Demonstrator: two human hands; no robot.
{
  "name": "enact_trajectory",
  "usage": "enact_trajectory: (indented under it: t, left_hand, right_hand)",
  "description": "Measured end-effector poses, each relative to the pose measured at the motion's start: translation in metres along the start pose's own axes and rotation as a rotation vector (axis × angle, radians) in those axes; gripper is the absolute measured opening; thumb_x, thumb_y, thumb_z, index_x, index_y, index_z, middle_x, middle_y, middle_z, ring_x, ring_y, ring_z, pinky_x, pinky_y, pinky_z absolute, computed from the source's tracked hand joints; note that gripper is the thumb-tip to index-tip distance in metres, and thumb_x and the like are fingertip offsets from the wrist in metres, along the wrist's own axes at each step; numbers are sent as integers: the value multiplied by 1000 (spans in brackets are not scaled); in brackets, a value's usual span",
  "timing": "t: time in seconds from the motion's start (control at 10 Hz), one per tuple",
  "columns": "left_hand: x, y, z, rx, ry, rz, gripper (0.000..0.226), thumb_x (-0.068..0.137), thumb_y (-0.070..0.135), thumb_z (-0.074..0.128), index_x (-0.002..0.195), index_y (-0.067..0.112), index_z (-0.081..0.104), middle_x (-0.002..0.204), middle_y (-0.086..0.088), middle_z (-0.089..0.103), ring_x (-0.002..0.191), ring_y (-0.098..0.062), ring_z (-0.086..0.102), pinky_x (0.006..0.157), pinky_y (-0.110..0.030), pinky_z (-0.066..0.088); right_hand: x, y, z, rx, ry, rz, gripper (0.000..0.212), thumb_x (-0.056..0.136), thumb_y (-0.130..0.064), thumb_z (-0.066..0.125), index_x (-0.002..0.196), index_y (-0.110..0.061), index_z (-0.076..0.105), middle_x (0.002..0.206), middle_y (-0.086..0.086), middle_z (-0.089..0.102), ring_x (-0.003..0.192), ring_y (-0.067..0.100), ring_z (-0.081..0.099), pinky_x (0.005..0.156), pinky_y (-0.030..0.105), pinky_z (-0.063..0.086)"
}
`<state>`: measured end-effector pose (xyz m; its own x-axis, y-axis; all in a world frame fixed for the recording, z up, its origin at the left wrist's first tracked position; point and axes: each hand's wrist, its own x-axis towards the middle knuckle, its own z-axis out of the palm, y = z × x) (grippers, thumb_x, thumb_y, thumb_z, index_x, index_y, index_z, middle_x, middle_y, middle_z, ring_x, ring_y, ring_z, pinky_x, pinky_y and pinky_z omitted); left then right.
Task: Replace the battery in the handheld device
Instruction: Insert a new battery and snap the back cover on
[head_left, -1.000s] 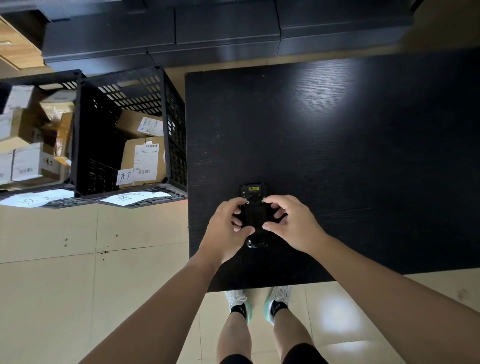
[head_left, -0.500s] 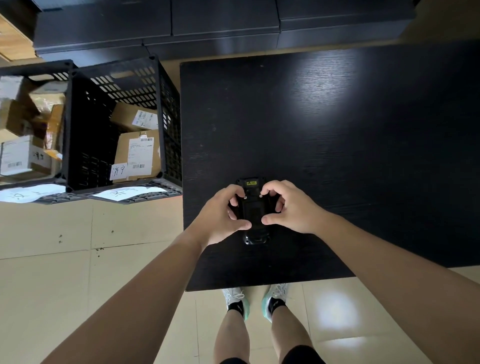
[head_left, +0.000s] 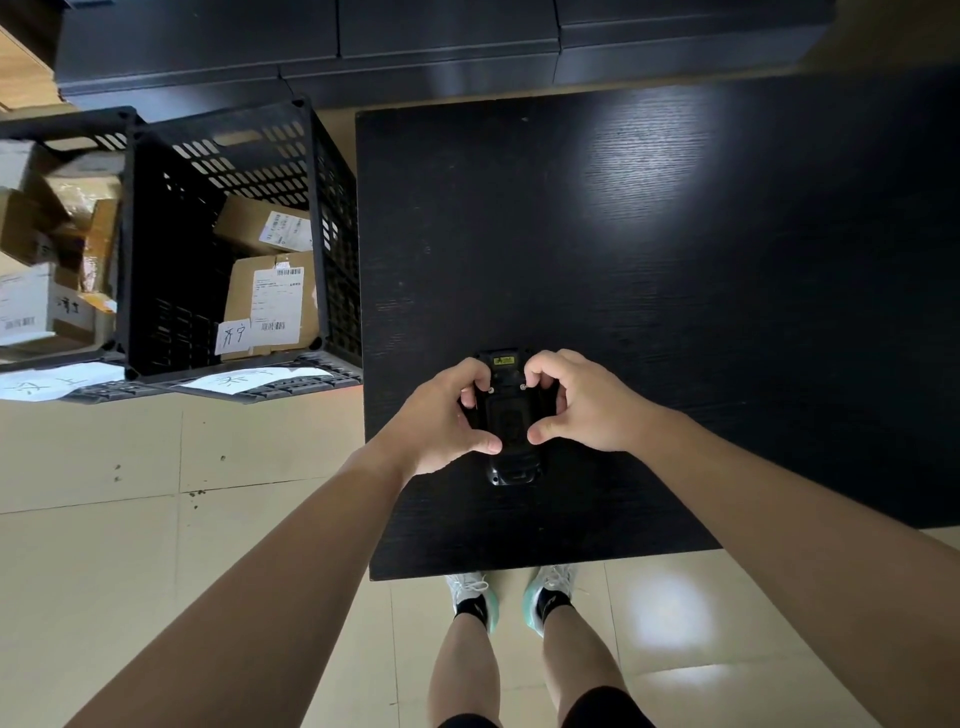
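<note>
A black handheld device (head_left: 510, 426) lies back-up on the black table (head_left: 675, 260), near its front left corner. A small yellow label shows at its far end. My left hand (head_left: 447, 426) grips its left side and my right hand (head_left: 582, 405) grips its right side. Both forefingers rest by two small silver fasteners near the top of the back cover, and both thumbs press on the cover's middle. The device's sides are hidden under my fingers. No loose battery is in view.
A black plastic crate (head_left: 234, 249) with labelled cardboard parcels stands on the floor left of the table, with a second crate (head_left: 57, 234) further left. Dark cabinets (head_left: 415, 47) run along the far wall. My feet (head_left: 511, 597) are at the table's front edge.
My fingers have shifted up the device from its middle toward the two fasteners at the top of the back cover. The device stays flat on the table. The camera has drifted slightly.
</note>
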<state>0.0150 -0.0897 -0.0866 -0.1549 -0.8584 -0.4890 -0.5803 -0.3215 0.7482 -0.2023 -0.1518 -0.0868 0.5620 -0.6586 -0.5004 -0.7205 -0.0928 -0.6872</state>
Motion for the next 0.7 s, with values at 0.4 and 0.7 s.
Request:
enact_trajectory:
  t: [0.4,0.7]
  left_hand:
    - [-7,-6,11,-109,125,-37,53,64,15,91,100,31,56,94,7,54,66,-11,59,66,-22,48]
    - [-26,-1,28,-195,207,-104,53,69,9,86,109,31,59,99,7,55,74,-10,57,70,-18,47]
  right_hand:
    - [-3,2,5,52,54,32,51,69,-23,87,102,-35,50,110,-5,50,77,14,59,69,25,49]
    - [-19,-7,19,83,101,108,52,72,-23,84,110,-38,52,107,-7,52,78,11,59,75,29,54]
